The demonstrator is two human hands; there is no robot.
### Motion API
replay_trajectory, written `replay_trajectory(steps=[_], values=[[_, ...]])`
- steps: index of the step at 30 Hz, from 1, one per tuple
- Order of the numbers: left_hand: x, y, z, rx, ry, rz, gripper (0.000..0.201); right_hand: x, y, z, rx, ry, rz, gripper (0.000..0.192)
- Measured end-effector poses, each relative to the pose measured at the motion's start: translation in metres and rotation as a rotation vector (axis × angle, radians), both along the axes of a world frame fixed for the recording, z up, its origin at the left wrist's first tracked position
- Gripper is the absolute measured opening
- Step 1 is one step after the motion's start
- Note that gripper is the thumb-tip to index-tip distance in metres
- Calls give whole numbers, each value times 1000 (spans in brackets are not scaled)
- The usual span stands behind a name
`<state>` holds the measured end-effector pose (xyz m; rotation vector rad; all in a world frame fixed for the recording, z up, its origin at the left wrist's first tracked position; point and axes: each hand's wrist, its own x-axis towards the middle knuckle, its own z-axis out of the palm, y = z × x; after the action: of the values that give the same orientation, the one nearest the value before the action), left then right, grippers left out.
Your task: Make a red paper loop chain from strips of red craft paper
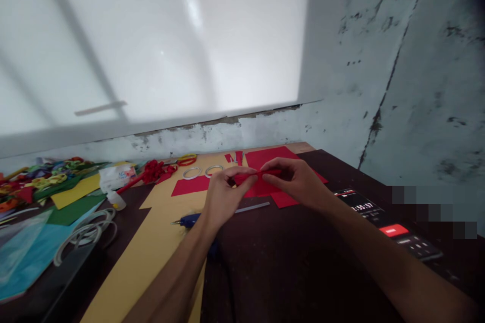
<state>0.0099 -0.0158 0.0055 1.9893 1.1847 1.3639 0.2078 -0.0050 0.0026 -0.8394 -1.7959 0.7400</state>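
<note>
My left hand [226,193] and my right hand [297,180] are raised just above the table, close together. Between them they pinch a small red piece of felt-like sheet [259,174], thumbs and fingertips meeting near its middle. Part of the piece is hidden behind my fingers. Beneath and beyond it lie larger red sheets [271,155] on the tan sheet [159,232]. A blue hot glue gun [189,220] rests by my left forearm, partly covered by it. Just below the hands lies a pale glue stick [253,207].
Two pale rings [192,173] and yellow-handled scissors [187,160] lie toward the wall. At left are a red flower [153,171], a glue bottle [115,200], coiled cable [87,232], a dark power strip [71,282] and colourful pieces [49,176]. A phone [390,224] lies at right.
</note>
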Motion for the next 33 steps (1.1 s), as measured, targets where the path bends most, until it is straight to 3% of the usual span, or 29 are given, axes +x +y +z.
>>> replay_trajectory(steps=[10,27,33], values=[[2,-3,4,13,-43,55,20,-6,-5,1,1,133,-64,20],[4,-6,5,-18,-101,-8,18,-8,-5,-1,-84,192,10,23],[2,-4,6,-39,-129,11,20,-5,-4,1,-21,187,-72,18]])
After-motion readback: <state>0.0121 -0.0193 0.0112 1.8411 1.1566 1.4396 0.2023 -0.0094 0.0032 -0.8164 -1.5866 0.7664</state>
